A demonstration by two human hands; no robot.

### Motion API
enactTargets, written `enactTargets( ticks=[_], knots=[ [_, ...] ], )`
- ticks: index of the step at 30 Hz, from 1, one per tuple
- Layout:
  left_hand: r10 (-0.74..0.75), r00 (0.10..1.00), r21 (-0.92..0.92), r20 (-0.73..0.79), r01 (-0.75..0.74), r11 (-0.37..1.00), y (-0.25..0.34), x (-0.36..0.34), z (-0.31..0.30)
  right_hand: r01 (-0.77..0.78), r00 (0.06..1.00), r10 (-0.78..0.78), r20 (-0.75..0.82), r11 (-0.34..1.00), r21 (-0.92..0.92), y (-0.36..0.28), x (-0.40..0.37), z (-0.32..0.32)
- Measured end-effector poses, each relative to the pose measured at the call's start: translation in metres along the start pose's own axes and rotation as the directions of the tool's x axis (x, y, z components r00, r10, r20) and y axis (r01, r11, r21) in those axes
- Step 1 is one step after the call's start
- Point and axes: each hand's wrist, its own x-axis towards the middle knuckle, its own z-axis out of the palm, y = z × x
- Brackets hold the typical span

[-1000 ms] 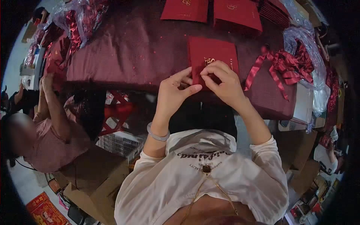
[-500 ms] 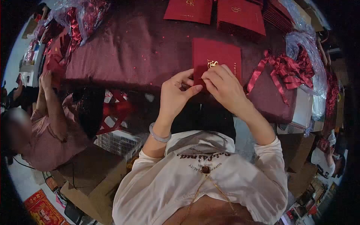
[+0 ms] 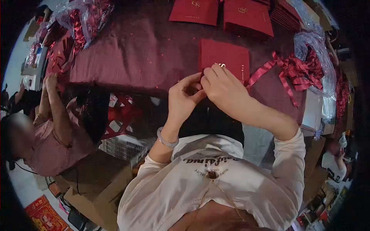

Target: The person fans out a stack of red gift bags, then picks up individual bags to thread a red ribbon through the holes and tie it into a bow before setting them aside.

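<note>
A flat red piece with a gold emblem (image 3: 227, 54), which looks like a folded paper bag, lies on the cloth-covered table near its front edge. Both my hands meet at its lower left edge. My left hand (image 3: 184, 94), with a bangle at the wrist, has thumb and fingers pinched together. Bent fingers of my right hand (image 3: 223, 84) cover part of the gold emblem and press close to the left fingertips. Whatever is between the fingertips is hidden. To the right, a heap of shiny red ribbons (image 3: 302, 71) sends one strand to the piece's right edge.
Stacks of similar red pieces (image 3: 246, 17) stand at the back. Clear plastic wrap (image 3: 316, 50) surrounds the ribbons at the right. On the left, a person (image 3: 54, 127) works at the table's end. A white crate (image 3: 123, 148) and cardboard boxes (image 3: 96, 184) are below.
My right hand has shifted left and its forearm lies flatter. My left fingertips have drawn closer to it. One ribbon strand now reaches the red piece's right edge.
</note>
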Motion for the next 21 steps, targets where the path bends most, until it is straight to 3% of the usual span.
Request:
enactTargets(
  ticks=[1,3,4,7,9,11,13,16,18,19,21],
  knots=[
    [0.004,1.000,0.001,-0.001,-0.004,1.000,-0.001,0.000,0.000,0.001,1.000,-0.001,-0.003,1.000,-0.003,-0.002,0.002,0.000],
    [-0.018,1.000,-0.081,0.001,0.018,0.997,-0.003,-0.001,0.001,0.067,0.982,-0.050,0.180,0.994,-0.090,-0.006,0.006,0.001],
    [-0.017,1.000,-0.080,0.002,0.017,0.997,-0.001,-0.002,0.001,0.050,0.997,-0.046,0.064,0.996,-0.070,-0.005,0.004,0.008],
    [-0.097,0.995,-0.149,-0.018,0.093,0.984,0.005,-0.002,-0.003,-0.097,0.984,0.153,-0.087,0.883,0.459,0.022,0.008,0.007],
    [-0.120,0.993,-0.205,0.009,0.119,0.972,0.004,-0.003,-0.003,-0.307,0.949,0.255,0.187,0.607,0.733,0.035,0.005,0.002],
    [-0.100,0.995,-0.207,0.001,0.098,0.973,-0.001,-0.001,-0.003,-0.380,0.922,0.299,0.245,0.586,0.715,0.031,0.001,0.015],
    [-0.082,0.997,-0.196,0.008,0.082,0.977,0.000,-0.001,-0.006,-0.345,0.897,0.410,0.166,0.413,0.843,0.025,-0.004,0.029],
    [-0.202,0.974,-0.282,0.103,0.223,0.933,0.005,-0.001,-0.017,-0.254,0.911,0.404,0.079,0.401,0.880,0.028,-0.011,0.036],
    [0.058,0.983,-0.062,0.173,-0.048,0.997,0.002,0.005,-0.027,-0.242,0.917,0.391,0.084,0.377,0.894,0.032,-0.015,0.032],
    [0.222,0.963,0.103,0.152,-0.239,0.965,0.005,0.006,-0.024,-0.230,0.926,0.368,0.090,0.359,0.904,0.033,-0.016,0.031],
    [0.196,0.974,0.177,0.116,-0.214,0.961,0.015,0.003,-0.013,-0.192,0.920,0.389,0.043,0.352,0.916,0.033,-0.018,0.035]
  ],
)
